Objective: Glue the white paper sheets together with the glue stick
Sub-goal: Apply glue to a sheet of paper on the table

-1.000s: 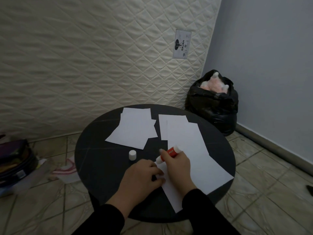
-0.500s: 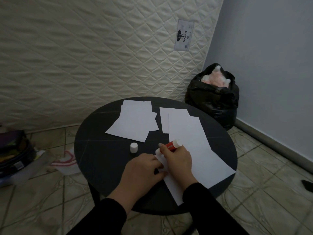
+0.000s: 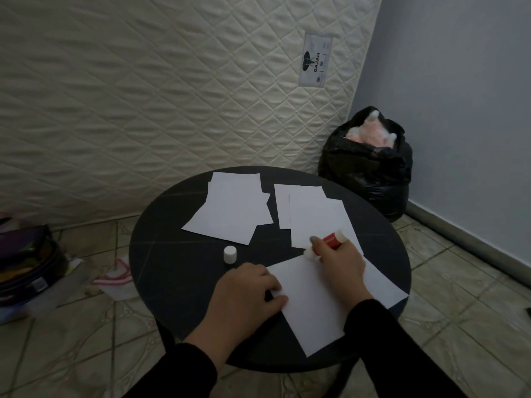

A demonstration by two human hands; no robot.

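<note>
Glue stick [image 3: 330, 241] slid rightward along sheet [image 3: 313, 300] edge.

Round dark table [image 3: 172, 271] on a tiled floor [image 3: 459, 326], in the corner of a room. Behind the table, a quilted cream mattress [image 3: 143, 96] stands upright against the wall, bearing a label [image 3: 315, 64] (printed "GAJAH") near its right edge. To the right, a grey wall [image 3: 459, 96] meets the floor at a baseboard [image 3: 465, 242]. In the corner, between mattress and wall, a black bag [image 3: 366, 165] sits open at the top, with pink and white fluffy material [image 3: 370, 133] showing inside. At far left, a dark case [image 3: 20, 259] lies on the floor; near it, beside the table's left edge, a white cloth with red stripes [image 3: 115, 280].
</note>
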